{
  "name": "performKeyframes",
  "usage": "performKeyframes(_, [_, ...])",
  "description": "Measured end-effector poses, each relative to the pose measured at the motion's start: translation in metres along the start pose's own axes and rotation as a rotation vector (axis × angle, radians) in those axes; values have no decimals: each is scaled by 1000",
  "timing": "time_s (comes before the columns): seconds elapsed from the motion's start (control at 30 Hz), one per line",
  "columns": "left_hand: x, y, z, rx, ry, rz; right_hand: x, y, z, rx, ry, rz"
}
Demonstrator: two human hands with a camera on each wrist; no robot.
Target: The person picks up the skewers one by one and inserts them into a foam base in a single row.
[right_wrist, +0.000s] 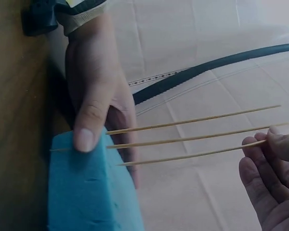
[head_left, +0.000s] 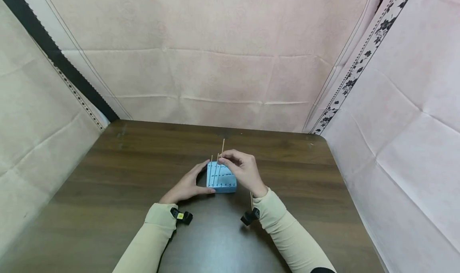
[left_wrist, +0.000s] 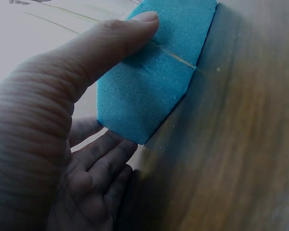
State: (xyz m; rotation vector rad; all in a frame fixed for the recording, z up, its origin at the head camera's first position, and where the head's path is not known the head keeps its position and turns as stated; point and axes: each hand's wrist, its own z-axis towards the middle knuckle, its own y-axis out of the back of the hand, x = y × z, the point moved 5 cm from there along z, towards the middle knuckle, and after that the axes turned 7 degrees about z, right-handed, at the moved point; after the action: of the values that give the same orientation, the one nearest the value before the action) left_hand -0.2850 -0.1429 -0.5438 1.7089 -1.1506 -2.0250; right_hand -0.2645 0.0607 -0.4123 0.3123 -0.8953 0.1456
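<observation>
Brown table [head_left: 90, 217], pale cloths [head_left: 215, 75] around (one flowered border [head_left: 367, 55] too)

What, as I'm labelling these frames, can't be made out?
Head view: marks on the blue block, too small to read.
Head view: a stick by the right arm, partly hidden behind it.
Right wrist view: pinched stick, far end cut off by the right edge.
Left wrist view: block's far end, cut off by the top edge.

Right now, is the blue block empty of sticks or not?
Not empty: two unheld sticks rise from the block, beside a third stick the right hand pinches.
</observation>
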Motion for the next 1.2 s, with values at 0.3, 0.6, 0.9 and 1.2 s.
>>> performKeyframes(0.3, [0, 0, 1, -2, -16, -3, -21, -4, -9, 34, -50, -44])
performKeyframes(0.6, [0, -2, 0, 2, -10, -5, -30, -8, -20, 71, -88, -95])
performKeyframes(0.9, [0, -2, -1, 8, -4, -9, -34, -9, -26, 85, -112, -61])
performKeyframes(1.2, [1, -1, 0, 1, -15, -8, -33, -9, -23, 115, -73, -66])
